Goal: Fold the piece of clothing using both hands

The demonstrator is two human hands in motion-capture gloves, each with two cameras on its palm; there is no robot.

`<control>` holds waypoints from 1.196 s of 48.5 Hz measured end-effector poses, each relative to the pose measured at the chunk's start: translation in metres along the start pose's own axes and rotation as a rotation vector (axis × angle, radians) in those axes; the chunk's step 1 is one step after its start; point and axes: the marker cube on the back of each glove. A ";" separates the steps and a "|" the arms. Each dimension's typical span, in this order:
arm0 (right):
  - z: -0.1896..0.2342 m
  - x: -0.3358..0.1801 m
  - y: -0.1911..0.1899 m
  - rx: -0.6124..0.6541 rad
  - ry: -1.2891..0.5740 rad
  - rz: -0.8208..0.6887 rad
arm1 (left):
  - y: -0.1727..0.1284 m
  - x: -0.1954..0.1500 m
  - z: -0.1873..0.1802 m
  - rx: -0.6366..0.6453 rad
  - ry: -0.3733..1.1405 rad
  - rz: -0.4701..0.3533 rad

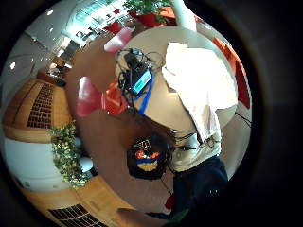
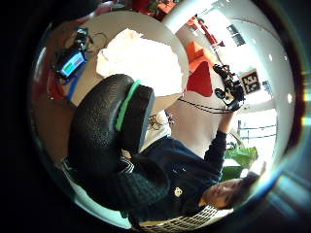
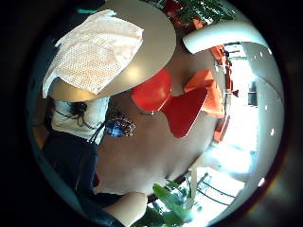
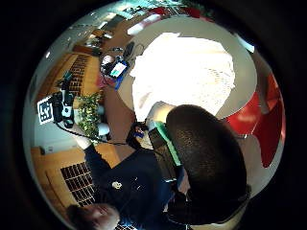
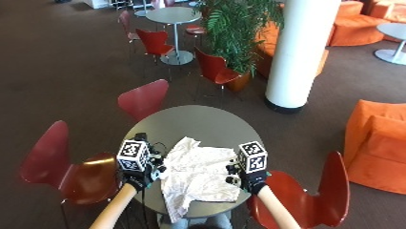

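A crumpled white piece of clothing [image 5: 197, 174] lies on the round grey table [image 5: 190, 121], one end hanging over the near edge. My left hand [image 5: 136, 180] is raised at its left side and my right hand [image 5: 248, 180] at its right side. Both are above the table, apart from the cloth and holding nothing. The palm views look down on the clothing [image 1: 199, 80] [image 3: 94, 52] from some height. A gloved thumb [image 2: 107, 126] crosses the left thumb side view, and another thumb [image 4: 206, 158] fills part of the right thumb side view over the clothing [image 4: 184, 69].
A small device with tangled cables [image 5: 145, 143] lies on the table left of the clothing. Red chairs [image 5: 145, 98] [image 5: 82, 176] [image 5: 317, 191] ring the table. A white pillar [image 5: 298, 52], a plant [image 5: 238, 28] and orange sofas [image 5: 374, 143] stand beyond.
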 end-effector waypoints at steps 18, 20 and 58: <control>-0.009 0.003 0.005 0.009 -0.020 0.014 | 0.004 0.007 -0.001 -0.046 -0.009 0.008; -0.009 0.001 0.004 0.001 -0.018 0.010 | 0.004 0.006 0.001 -0.058 -0.007 0.014; 0.036 -0.010 -0.049 -0.099 -0.053 0.010 | -0.008 0.013 0.070 -0.263 -0.022 0.084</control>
